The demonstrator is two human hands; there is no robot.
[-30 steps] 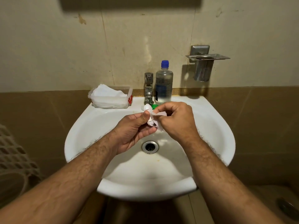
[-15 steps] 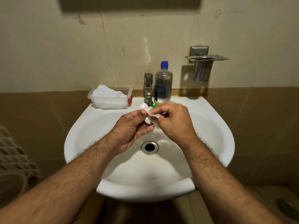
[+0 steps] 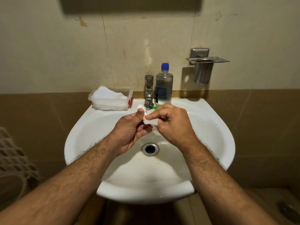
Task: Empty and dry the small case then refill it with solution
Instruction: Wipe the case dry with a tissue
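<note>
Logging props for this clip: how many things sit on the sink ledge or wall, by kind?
Bottle with blue cap: 1
Clear tub of tissues: 1
Tap: 1
Green cap: 1
Metal wall holder: 1
Total: 5

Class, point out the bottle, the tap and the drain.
bottle (image 3: 164,86): head view, on its clear body.
tap (image 3: 149,92): head view, on its metal stem.
drain (image 3: 150,149): head view, on its dark centre.
</note>
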